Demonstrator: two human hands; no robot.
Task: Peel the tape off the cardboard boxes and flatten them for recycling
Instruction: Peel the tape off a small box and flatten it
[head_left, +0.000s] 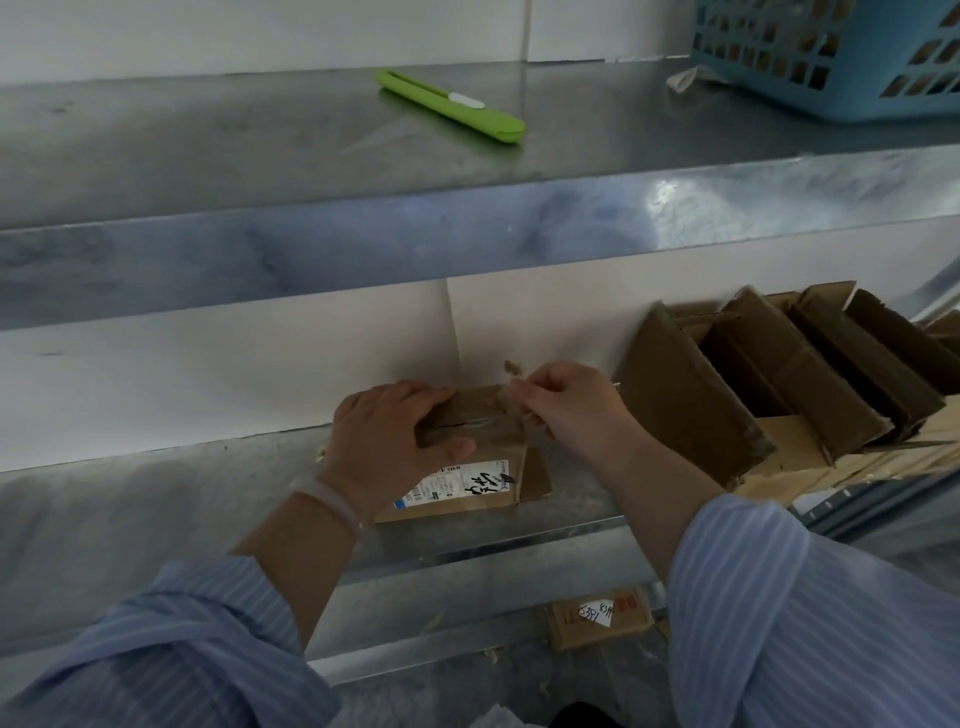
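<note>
Tape-peeling step: left hand (387, 441) grips small box (470, 467), right hand (563, 402) pinches tape (511, 387); next, a steady pull away.

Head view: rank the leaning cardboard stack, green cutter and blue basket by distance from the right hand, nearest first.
1. Leaning cardboard stack: same lower shelf, just to the right of the right hand.
2. Green cutter: upper shelf, above and slightly left.
3. Blue basket: upper shelf, far right corner.

Dim, soft focus, perhaps wide-angle edge bending
</note>
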